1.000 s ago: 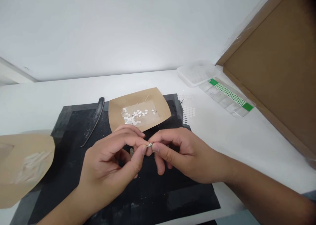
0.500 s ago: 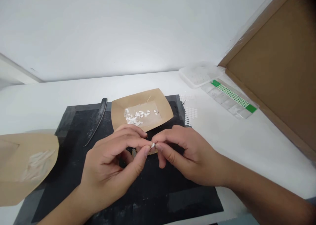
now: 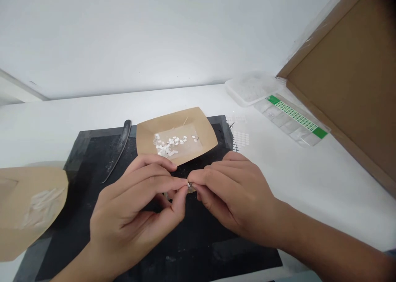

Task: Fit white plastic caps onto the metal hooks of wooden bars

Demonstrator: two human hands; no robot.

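Note:
My left hand [image 3: 142,212] and my right hand [image 3: 232,191] meet over the black mat [image 3: 173,249], each closed in a pinch. Between their fingertips is a tiny piece [image 3: 189,185], whitish with a dark, shiny part; its kind is too small to make out. Beneath the fingers something pale tan shows in part, mostly hidden by the hands. Just beyond my hands, a brown paper tray [image 3: 204,148] sits on the mat's far edge. Small white oval pieces [image 3: 167,150] lie scattered on a clear sheet inside it.
To the left is another brown paper tray [image 3: 18,240] with white strips [image 3: 43,205]. A dark curved tool [image 3: 119,150] lies on the mat. At the right are a sheet of white oval stickers [image 3: 240,139], a translucent container [image 3: 250,88], a clear green-labelled packet [image 3: 297,117] and a cardboard box [image 3: 346,84].
The fingertips of both hands have drawn closer together around the tiny piece. A dark, shiny part now shows where mostly white was visible. My view has shifted slightly.

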